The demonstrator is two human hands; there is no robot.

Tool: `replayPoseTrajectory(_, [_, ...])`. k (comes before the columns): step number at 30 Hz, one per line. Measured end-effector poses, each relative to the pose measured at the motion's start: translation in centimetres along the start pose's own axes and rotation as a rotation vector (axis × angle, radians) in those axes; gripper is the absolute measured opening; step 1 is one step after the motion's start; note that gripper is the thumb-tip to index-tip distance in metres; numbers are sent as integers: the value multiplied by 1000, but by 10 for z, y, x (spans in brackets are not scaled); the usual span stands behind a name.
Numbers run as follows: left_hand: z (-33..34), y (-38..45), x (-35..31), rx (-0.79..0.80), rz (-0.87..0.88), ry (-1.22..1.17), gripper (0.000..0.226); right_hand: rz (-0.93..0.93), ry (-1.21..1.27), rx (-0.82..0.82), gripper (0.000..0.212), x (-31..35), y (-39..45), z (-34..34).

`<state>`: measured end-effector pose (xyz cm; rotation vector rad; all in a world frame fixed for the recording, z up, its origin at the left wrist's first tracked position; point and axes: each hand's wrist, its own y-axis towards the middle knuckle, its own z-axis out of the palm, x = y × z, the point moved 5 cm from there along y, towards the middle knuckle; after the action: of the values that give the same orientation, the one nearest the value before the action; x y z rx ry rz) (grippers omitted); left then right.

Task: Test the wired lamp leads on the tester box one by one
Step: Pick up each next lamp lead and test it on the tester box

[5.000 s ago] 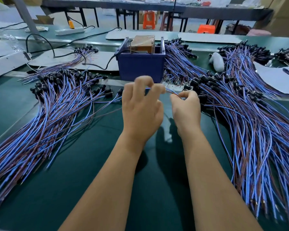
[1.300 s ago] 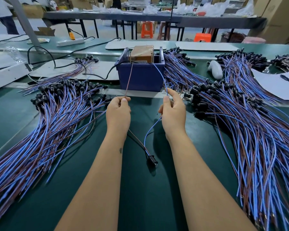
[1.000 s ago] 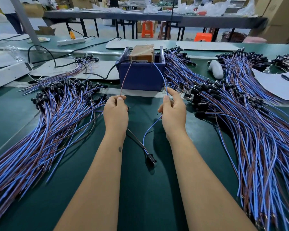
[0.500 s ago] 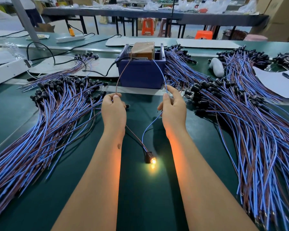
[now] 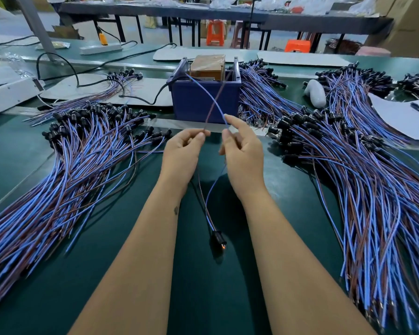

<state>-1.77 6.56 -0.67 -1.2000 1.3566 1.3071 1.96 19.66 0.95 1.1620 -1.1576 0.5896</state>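
1. My left hand [image 5: 179,153] hovers just in front of the blue tester box [image 5: 205,102], its fingers [image 5: 200,137] pinched together on the brown lead [image 5: 214,102].
2. My right hand [image 5: 243,157] is beside the left one, also in front of the box, thumb and forefinger clamped on the blue lead [image 5: 207,91].
3. The two leads cross each other in front of the box's near wall: the brown one rises from my left hand towards the right side of the box top, the blue one from my right hand towards the left side.
4. Whether the wire tips actually touch anything inside the box, I cannot tell.
5. Below my hands both leads hang down and meet at the small black lamp [image 5: 219,238], which lies on the green desk [image 5: 58,274] between my forearms, well in front of the box; a faint orange speck shows at its tip.
6. A brown taped block [image 5: 208,65] sits in the box top.
7. A black cable [image 5: 140,99] runs into the left wall of the box.
8. To the left of the box a big pile of blue and brown wired lamps [image 5: 65,165] fans across the desk.
9. To the right of the box lies another, larger pile [image 5: 373,184].
10. A white rounded object [image 5: 315,93] rests right of the box, behind that pile.
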Motion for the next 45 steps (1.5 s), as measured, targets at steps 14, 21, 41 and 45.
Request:
replayPoseTrajectory(14, [-1,3,2,-6,-239,-665,22,84,-15,235,25,-4,-4,13])
replayPoseTrajectory(21, [-14,1,6,-176,-130,-582,21,145,309,370,24,2,-11,18])
replayPoseTrajectory(41, [154,-121,-63,604,661,253,33,239,-954,99,34,33,35,-174])
replayPoseTrajectory(45, [163,-128,-54,710,538,339,27,305,-1375,56,30,34,27,-203])
